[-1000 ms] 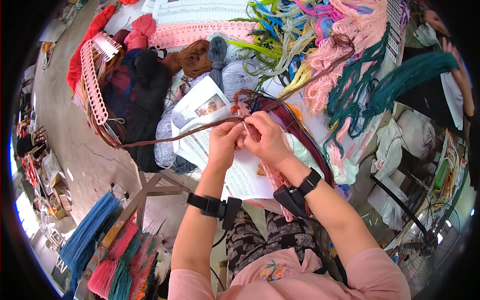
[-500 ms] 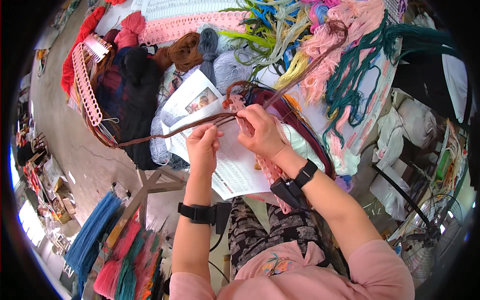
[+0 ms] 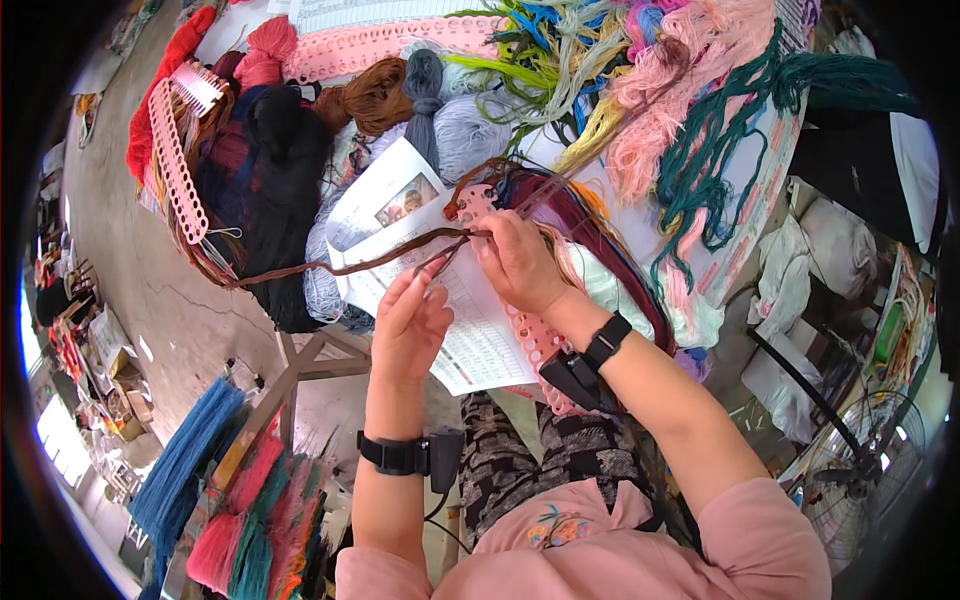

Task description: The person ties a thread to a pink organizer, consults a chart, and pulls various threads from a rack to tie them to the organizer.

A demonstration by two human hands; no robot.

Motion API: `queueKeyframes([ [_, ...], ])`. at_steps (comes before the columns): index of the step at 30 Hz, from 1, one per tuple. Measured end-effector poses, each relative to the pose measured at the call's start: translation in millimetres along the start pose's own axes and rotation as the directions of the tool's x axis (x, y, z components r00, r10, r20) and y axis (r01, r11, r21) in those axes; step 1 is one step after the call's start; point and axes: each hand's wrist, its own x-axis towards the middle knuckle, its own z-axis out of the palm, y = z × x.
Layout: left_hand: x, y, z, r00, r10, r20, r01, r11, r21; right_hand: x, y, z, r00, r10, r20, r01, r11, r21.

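Note:
A long brown embroidery thread bundle (image 3: 345,268) stretches from the left across to my right hand (image 3: 527,265), whose thumb and fingers pinch it. From that grip a dusky mauve-brown strand (image 3: 612,135) trails up to the far right. Just below the bundle, my left hand (image 3: 410,325) pinches a few thin threads of it between thumb and forefinger, its other fingers loosely curled. Beneath my right hand lies a pink perforated thread holder (image 3: 478,204), with rust-coloured thread knotted at its top. Printed paper sheets (image 3: 480,345), one with a small picture, are under my hands.
Black skeins (image 3: 285,150), brown skeins (image 3: 375,100) and grey skeins crowd the table's left. Loose pink strands (image 3: 720,60) and dark green strands (image 3: 690,165) spread at the right. Another pink holder (image 3: 175,160) hangs over the left edge. A fan (image 3: 860,475) stands lower right.
My left hand has turned and risen slightly to the right, its fingers less tightly curled, and thin threads now show at its fingertips. My right hand stays on the brown bundle.

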Motion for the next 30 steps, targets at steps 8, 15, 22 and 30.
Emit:
queueKeyframes([
  [8,26,-9,8,0.985,0.065,0.159,-0.168,0.563,0.809,-6,-4,11,1.000,-0.002,-0.014,0.004,0.981,0.193],
  [15,-51,55,-57,0.991,0.042,-0.123,0.042,0.796,0.604,-1,-2,9,0.997,0.003,0.081,0.016,0.972,-0.236],
  [22,-162,134,-221,0.916,0.299,-0.267,-0.374,0.877,-0.302,4,-7,15,0.993,-0.029,0.118,0.062,0.956,-0.287],
  [30,-103,-3,-167,0.894,0.304,-0.329,-0.128,0.877,0.462,-19,-39,-43,0.999,0.022,-0.042,-0.029,0.982,-0.186],
])
